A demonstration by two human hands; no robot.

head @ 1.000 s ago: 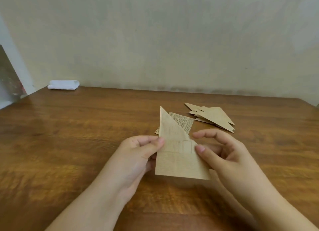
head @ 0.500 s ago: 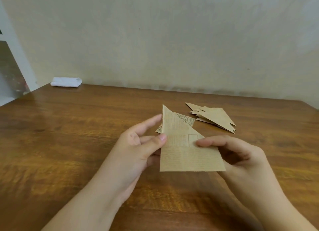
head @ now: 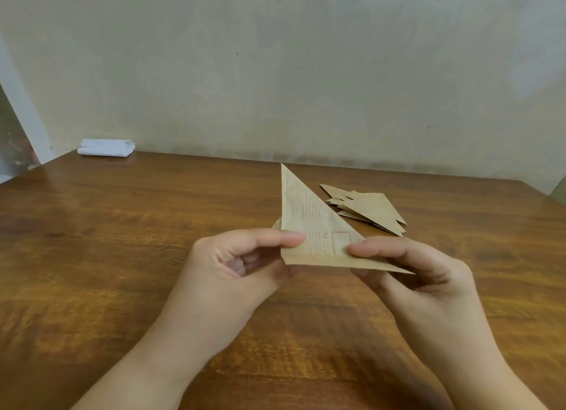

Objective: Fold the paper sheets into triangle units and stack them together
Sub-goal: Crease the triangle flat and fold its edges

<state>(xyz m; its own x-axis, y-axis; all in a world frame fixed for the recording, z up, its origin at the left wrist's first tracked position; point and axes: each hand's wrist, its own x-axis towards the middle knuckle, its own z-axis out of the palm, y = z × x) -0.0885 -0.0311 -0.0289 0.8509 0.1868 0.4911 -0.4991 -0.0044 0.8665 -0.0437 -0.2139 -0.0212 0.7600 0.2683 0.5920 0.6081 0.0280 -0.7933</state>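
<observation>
Far left, at the table's far edge by the wall, a white folded cloth [head: 106,148] lies flat on the wooden table [head: 122,256]. Moving right, the left hand [head: 242,265] comes up from the near edge w/ its thumb on the front of the folded paper triangle [head: 309,225], pinching the lower-left corner; the other fingers are curled behind and under it. The triangle is held up off the table, roughly centre, tip pointing to the far side, printed side facing the camera, w/ a folded strip along its near edge. A bit of another printed sheet [head: 277,225] peeks out behind its left edge, mostly hidden. The right hand [head: 410,274] pinches the lower-right part of the triangle, thumb on front, fingers beneath. Further right & farther off, a stack of folded triangle units [head: 370,209] lies on the table, apart from both hands.
</observation>
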